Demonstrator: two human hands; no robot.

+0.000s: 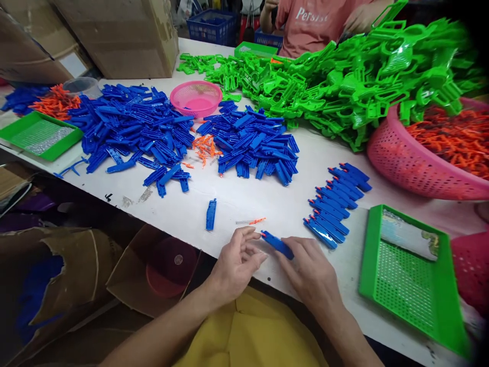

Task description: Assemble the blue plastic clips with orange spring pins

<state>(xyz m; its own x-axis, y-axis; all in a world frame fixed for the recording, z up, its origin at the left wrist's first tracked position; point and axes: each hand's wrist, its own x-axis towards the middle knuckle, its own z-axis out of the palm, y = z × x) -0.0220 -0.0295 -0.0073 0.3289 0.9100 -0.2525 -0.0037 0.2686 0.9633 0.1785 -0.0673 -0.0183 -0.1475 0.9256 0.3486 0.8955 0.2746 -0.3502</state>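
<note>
My right hand (311,267) grips the near end of a narrow blue plastic piece (277,243) with thumb and fingers, low over the table edge. A small orange tip shows at the piece's far left end. Close to that tip is my left hand (237,261), its fingers curled but apart, with nothing visible in them. Just beyond my hands lies an orange plastic part (257,220) with a thin metal spring (243,222) in line with it. Farther left, a single blue half-shell (210,214) rests on the white table.
Orange-tipped blue pieces (330,214) lie in a slanted row at right, beside a green tray (369,255) and a pink basket (420,173). Blue parts (133,122) and green toy-gun frames (324,81) are heaped behind. Across the table sits a person (305,30).
</note>
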